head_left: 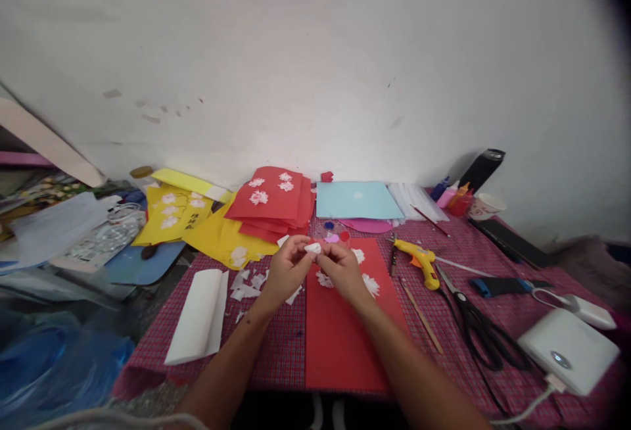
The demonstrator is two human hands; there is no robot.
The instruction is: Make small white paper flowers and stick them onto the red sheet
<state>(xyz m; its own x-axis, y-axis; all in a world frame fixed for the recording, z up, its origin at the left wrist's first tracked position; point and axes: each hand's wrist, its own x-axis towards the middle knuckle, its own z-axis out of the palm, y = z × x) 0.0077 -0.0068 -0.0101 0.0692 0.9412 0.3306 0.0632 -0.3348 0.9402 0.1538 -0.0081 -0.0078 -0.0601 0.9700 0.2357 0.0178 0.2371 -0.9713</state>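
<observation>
Between the fingertips of both hands is a small white piece of paper (313, 248). My left hand (290, 267) pinches it from the left, and my right hand (345, 271) grips it from the right. Both hands hover over the upper part of a red paper sheet (348, 344). White paper flowers (371, 285) lie on that sheet, partly hidden behind my right hand. Small cut white paper pieces (245, 285) are scattered left of my left hand. Just beyond my fingers stand small paint lids, one of them red (344, 236).
Folded white paper (196, 315) lies at left. Behind are stacked red sheets with flowers (276, 196), yellow sheets (204, 233) and a light blue board (359, 200). A yellow glue gun (419, 260), black scissors (480, 325), a blue-handled cutter (503, 286) and a white power box (566, 351) occupy the right.
</observation>
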